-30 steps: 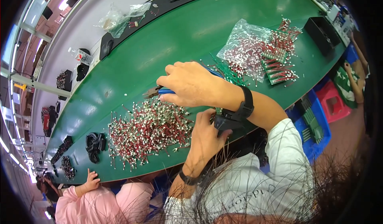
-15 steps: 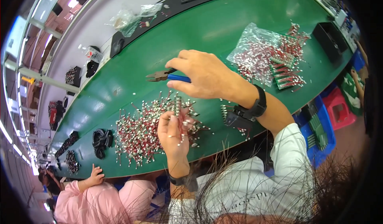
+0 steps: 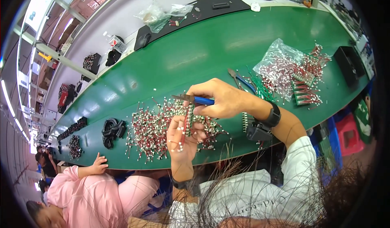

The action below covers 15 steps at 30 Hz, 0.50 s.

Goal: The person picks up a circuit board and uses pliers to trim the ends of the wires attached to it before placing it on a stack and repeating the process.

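My left hand (image 3: 181,142) is closed around a narrow green circuit-board strip (image 3: 190,124) bearing red wires with small white ends. Just above it, my right hand (image 3: 221,100) grips cutting pliers (image 3: 203,101) with a blue handle, seen nearly edge-on, jaws pointing left. The right fingers meet the top of the strip; whether they pinch it is hidden. Beneath and left of my hands spreads a heap of red wires with white connectors (image 3: 150,130). Beyond my right wrist lies a second blue-handled pair of pliers (image 3: 245,82). Another board strip (image 3: 245,121) lies beside that wrist.
A clear bag of wired parts (image 3: 280,61), wired green boards (image 3: 304,93) and a black bin (image 3: 349,61) occupy the table's right. Black coiled parts (image 3: 113,131) lie left, near a pink-clothed co-worker's hand (image 3: 98,164). A black mat (image 3: 199,8) runs along the far edge.
My right hand with the pliers has come down and nearer, to the top of the strip in my left hand. The view has shifted, and the second pliers now show.
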Each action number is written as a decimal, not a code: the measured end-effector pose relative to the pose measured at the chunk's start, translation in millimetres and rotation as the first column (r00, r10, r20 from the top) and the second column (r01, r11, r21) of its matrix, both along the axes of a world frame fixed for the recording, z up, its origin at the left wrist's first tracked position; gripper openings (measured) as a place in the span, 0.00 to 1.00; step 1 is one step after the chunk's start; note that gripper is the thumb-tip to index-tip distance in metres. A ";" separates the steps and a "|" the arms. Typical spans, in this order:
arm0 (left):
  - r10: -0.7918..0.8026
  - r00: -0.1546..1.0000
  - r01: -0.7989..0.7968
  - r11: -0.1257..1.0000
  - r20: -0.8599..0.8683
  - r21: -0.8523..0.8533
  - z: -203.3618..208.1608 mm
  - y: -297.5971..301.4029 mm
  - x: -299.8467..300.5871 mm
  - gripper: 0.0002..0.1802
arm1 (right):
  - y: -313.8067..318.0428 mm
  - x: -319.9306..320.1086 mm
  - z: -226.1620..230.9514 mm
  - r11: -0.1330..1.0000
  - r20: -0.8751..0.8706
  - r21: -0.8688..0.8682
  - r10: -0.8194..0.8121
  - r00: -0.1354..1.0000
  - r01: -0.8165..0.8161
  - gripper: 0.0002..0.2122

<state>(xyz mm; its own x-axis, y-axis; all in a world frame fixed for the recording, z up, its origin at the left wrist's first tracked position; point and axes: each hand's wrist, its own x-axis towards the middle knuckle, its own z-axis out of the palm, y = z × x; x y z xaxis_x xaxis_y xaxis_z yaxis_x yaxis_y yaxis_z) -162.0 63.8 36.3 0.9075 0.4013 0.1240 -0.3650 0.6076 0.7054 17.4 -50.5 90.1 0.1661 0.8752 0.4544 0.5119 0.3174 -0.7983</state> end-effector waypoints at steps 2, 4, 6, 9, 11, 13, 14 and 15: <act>-0.040 0.999 0.040 0.999 -0.001 0.009 -0.2 5.0 -6.3 0.15 | 0.1 -3.0 2.6 1.000 -0.048 -0.001 0.027 0.999 -0.027 0.13; -0.072 0.997 0.072 0.997 0.008 -0.030 -6.1 13.5 -10.1 0.19 | 2.5 -7.8 2.9 0.998 -0.093 -0.002 0.055 0.994 -0.055 0.12; 0.054 0.988 -0.079 0.983 0.147 0.168 -13.0 17.7 -6.9 0.26 | 6.3 -13.9 -1.7 0.998 -0.265 0.058 0.039 0.964 -0.024 0.12; 0.131 0.985 -0.162 0.920 0.111 0.356 1.0 9.1 -4.2 0.38 | 8.7 -20.1 -6.1 0.999 -0.272 0.046 0.020 0.962 -0.008 0.12; 0.253 0.954 -0.295 0.885 0.162 0.360 12.1 -1.0 0.0 0.36 | 5.9 -23.8 -4.8 0.995 -0.301 -0.042 0.077 0.951 -0.094 0.13; 0.344 0.929 -0.365 0.784 0.138 0.502 3.8 11.6 -4.8 0.30 | 5.6 -26.2 -5.5 0.996 -0.201 -0.029 0.071 0.977 -0.079 0.13; 0.431 0.894 -0.404 0.660 0.120 0.634 1.3 16.0 -6.3 0.25 | 5.9 -27.4 -5.1 0.998 -0.107 -0.014 0.057 0.993 -0.059 0.12; 0.456 0.886 -0.405 0.683 0.078 0.607 15.6 8.5 -7.0 0.16 | 4.9 -29.3 -2.2 0.998 -0.104 -0.038 0.037 0.994 -0.041 0.12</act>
